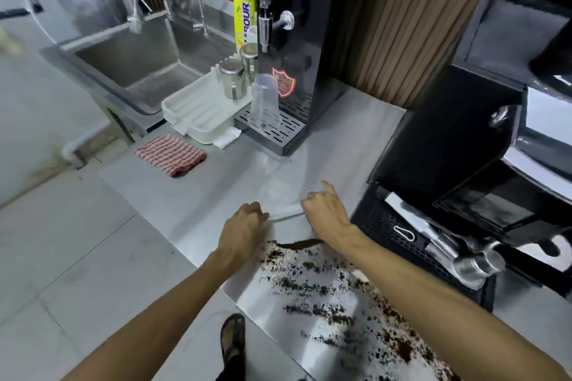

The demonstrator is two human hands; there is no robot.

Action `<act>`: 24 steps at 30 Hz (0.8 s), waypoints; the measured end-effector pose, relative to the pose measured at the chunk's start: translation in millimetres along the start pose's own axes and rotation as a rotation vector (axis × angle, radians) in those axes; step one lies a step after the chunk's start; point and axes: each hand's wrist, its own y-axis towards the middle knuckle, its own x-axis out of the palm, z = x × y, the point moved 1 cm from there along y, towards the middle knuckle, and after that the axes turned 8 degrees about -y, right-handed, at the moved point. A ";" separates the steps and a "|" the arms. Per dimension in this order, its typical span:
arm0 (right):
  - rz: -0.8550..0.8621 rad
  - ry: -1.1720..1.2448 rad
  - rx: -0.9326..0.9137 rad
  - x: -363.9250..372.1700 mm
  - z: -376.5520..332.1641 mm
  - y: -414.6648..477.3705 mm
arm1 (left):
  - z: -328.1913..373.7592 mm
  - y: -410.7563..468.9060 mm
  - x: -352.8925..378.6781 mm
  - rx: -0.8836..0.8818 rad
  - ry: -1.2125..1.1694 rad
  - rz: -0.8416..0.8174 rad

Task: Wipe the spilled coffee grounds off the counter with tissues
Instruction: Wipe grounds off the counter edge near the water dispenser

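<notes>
So the left hand (244, 224) and right hand (325, 210) -- each grip pinching a blurry tissue (280, 195) -- coffee grounds (322, 291) at 5 o'clock on the surface (185, 195).

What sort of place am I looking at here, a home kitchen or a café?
Most likely a café's back counter: an espresso machine with a portafilter, a black hot-water dispenser, and a steel sink beside a steel counter strewn with coffee grounds.
</notes>
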 end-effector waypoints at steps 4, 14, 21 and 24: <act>0.026 0.049 -0.074 -11.5 -23.9 21.2 | -16.9 -8.7 -6.2 -0.121 0.021 0.024; 0.027 0.019 -0.288 26.2 -14.9 -10.6 | 22.5 -86.7 31.4 -0.188 -0.059 -0.024; 0.120 0.107 -0.345 5.1 -52.1 32.5 | 4.2 -86.9 -0.4 -0.422 -0.052 0.171; 0.106 0.061 -0.403 7.5 -60.4 33.6 | 12.5 -94.5 6.0 -0.477 -0.046 0.166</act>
